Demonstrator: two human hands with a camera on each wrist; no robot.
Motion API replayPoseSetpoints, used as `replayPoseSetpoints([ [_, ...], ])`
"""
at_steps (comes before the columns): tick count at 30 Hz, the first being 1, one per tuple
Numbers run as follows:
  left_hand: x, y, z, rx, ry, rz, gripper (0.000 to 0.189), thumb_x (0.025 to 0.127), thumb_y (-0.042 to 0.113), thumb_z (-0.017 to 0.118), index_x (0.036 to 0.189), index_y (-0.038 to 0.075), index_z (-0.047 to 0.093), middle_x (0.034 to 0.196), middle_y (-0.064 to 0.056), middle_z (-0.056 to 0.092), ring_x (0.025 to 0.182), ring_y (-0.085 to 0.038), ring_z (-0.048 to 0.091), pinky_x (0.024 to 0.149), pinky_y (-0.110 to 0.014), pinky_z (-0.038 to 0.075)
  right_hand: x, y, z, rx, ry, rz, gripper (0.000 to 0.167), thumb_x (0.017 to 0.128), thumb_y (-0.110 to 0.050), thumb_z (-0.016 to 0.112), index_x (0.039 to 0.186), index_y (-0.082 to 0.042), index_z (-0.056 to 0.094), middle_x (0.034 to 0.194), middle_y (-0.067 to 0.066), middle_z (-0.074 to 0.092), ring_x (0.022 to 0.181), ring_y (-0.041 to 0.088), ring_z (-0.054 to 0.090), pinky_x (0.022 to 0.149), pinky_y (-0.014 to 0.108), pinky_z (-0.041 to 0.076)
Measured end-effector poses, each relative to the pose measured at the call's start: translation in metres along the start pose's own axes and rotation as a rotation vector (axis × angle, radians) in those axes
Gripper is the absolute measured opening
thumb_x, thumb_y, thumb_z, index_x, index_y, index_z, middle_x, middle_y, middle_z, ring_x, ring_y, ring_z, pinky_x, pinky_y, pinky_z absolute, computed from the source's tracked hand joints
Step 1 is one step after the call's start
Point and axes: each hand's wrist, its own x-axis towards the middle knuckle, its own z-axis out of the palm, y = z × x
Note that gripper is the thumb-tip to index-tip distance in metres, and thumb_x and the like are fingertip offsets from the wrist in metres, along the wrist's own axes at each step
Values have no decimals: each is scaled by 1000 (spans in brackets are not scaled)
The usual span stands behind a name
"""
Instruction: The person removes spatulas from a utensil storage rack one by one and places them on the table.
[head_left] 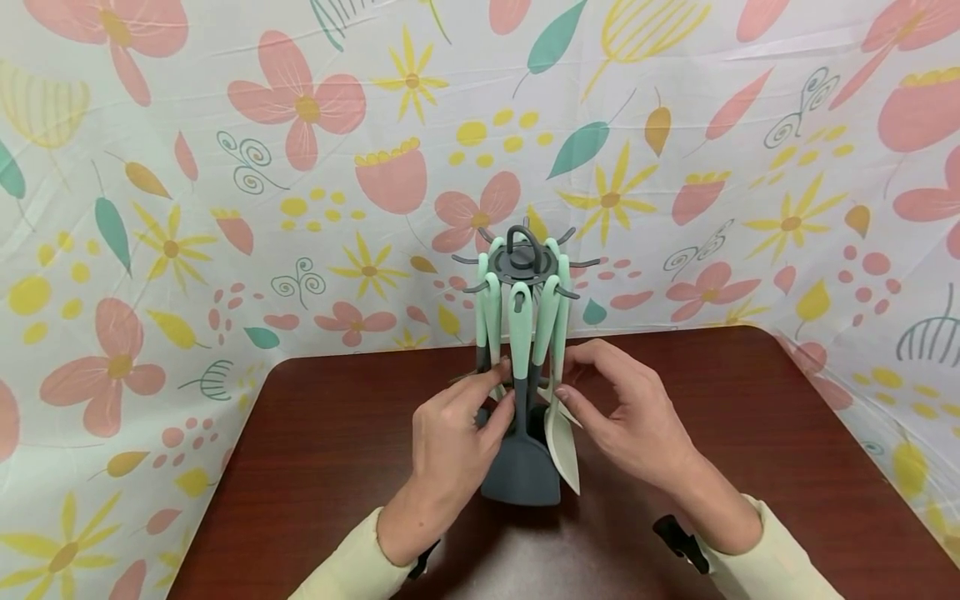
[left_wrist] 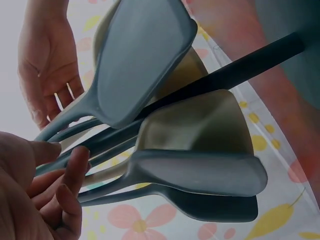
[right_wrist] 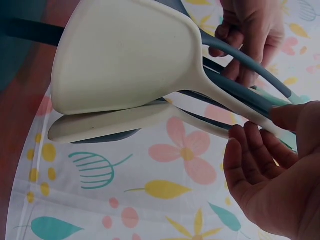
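Observation:
A dark grey utensil stand (head_left: 525, 260) with hooks round its top holds several kitchen utensils with mint handles. At the front hangs a grey turner (head_left: 522, 475), its wide blade downward. Beside it on the right is a cream turner (head_left: 562, 446); its broad blade fills the upper right wrist view. My right hand (head_left: 630, 417) pinches the cream turner's shaft between thumb and fingers. My left hand (head_left: 453, 433) is at the shafts left of the grey turner, thumb and curled fingers (left_wrist: 77, 165) close among them. Whether it grips a shaft is hidden.
The stand is on a dark brown table (head_left: 322, 467), near its back edge. A flower-patterned cloth (head_left: 300, 208) hangs behind. More grey utensil heads (left_wrist: 200, 172) crowd around the stand's pole (left_wrist: 260, 60).

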Motion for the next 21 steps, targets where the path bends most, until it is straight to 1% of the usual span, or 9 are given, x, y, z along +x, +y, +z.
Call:
replayPoseSetpoints([
  [3,-1,-1,4,41,21,16,29,95,17,82,124,13,80,114,2,80,84,-11,77,66,-24,60,0,-1,0,2,0,12,37,92,6,78,120,-16,70,109,-8,69,96,9,65,87,20,52],
  [7,-1,-5,9,79,55,34,29,93,17,84,121,14,81,110,1,81,77,-11,77,60,-25,58,0,0,1,8,5,-4,38,93,8,76,120,-17,70,109,-8,69,96,9,66,86,21,53],
  [10,-1,-8,13,94,74,42,25,92,15,84,118,16,81,103,2,82,71,-10,75,57,-24,57,0,1,3,17,-2,11,38,93,7,76,121,-19,69,110,-8,69,97,9,67,86,24,55],
  [13,-2,-12,17,100,88,54,23,92,14,84,114,17,78,95,4,81,67,-9,73,54,-24,54,0,1,4,24,-14,39,36,95,5,76,121,-19,69,110,-9,69,98,9,68,87,26,56],
  [15,-3,-14,20,95,94,58,23,91,14,84,113,17,76,92,4,80,65,-8,73,53,-23,54,-1,1,6,31,-13,50,34,95,4,75,121,-18,70,110,-8,70,97,10,68,86,26,56],
  [21,-4,-16,23,62,100,60,26,90,13,86,114,16,75,95,4,81,66,-6,73,58,-22,57,-2,1,7,45,0,58,35,95,5,75,122,-16,70,112,-6,71,95,11,70,83,21,57],
])
